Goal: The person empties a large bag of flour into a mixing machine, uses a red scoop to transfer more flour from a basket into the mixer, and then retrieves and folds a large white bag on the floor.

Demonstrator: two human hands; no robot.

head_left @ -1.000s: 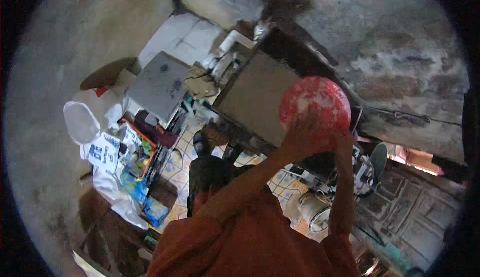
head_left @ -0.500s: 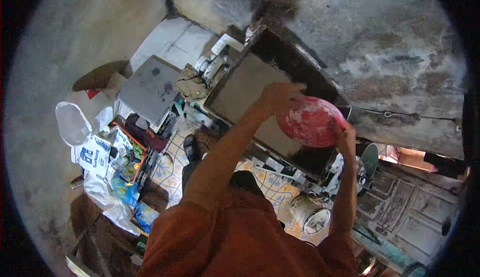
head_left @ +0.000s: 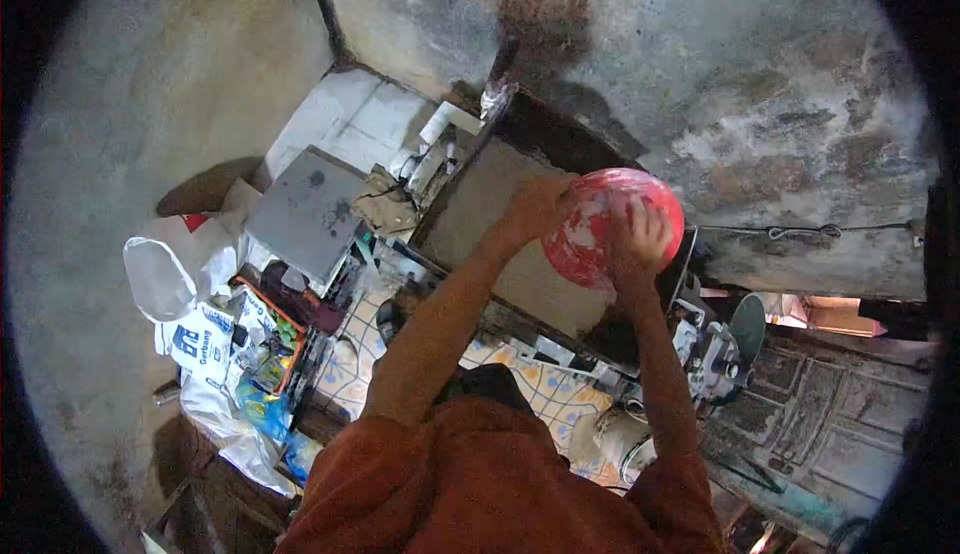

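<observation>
Hands come first: your left hand (head_left: 540,206) is at the near-left rim of the red basin (head_left: 583,257), too blurred to tell whether its fingers clamp the edge, while your right hand (head_left: 645,239) lies across the basin's face with fingers loosely spread. They stand apart, one on each side, which probably keeps the round shape steady between them. The basin sits above the right part of the dark trough (head_left: 550,134), seemingly so that anything falling off its pale-smeared surface lands on the beige filling (head_left: 548,294) below. You cannot tell whether it touches that filling. Just right of the trough is a machine with metal fittings (head_left: 722,359), and a pale bucket (head_left: 615,439) stands by your right forearm, likely within easy reach. Farther left, a grey flat panel (head_left: 305,209) lies near an orange-rimmed crate (head_left: 299,359) and white plastic sack (head_left: 205,339), perhaps put there to leave your standing room on the tiled floor (head_left: 535,384).
</observation>
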